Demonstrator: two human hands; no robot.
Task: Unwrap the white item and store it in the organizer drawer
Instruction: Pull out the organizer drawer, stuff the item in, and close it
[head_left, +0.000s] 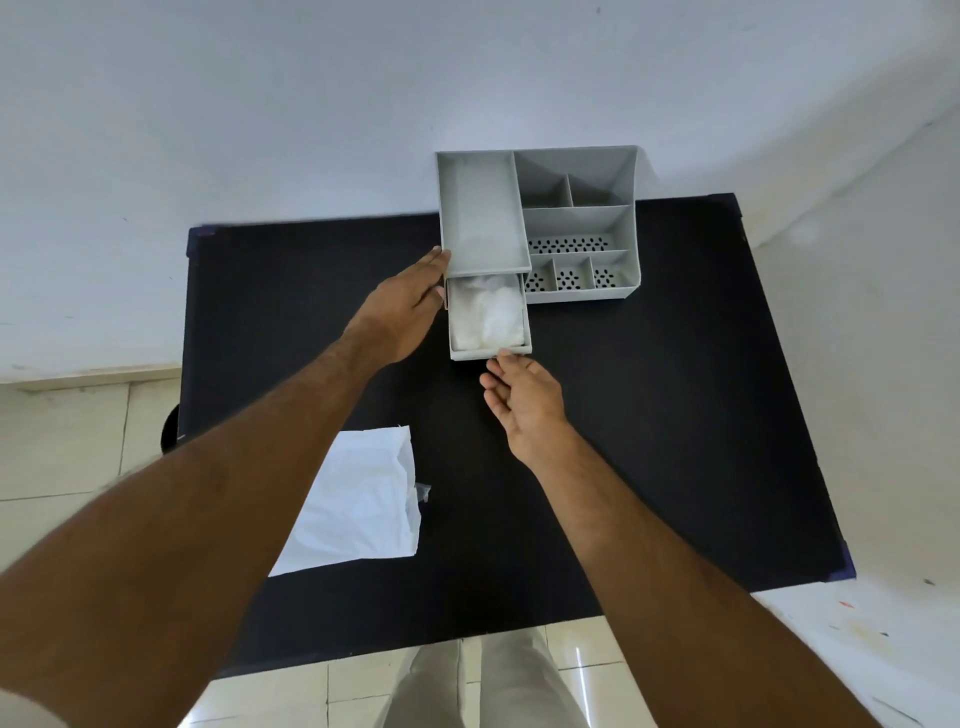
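A grey plastic organizer stands at the far edge of a black table. Its lower drawer is pulled out toward me, and the white item lies crumpled inside it. My left hand rests flat against the organizer's left side, fingers straight. My right hand is palm-up just in front of the drawer, its fingertips touching the lower front edge. The empty white wrapper lies flat on the near left of the table, partly hidden by my left forearm.
The organizer has several open compartments on its right side, some with perforated bottoms. A white wall stands right behind it. Tiled floor shows left of the table and below its near edge, with my trousers visible there.
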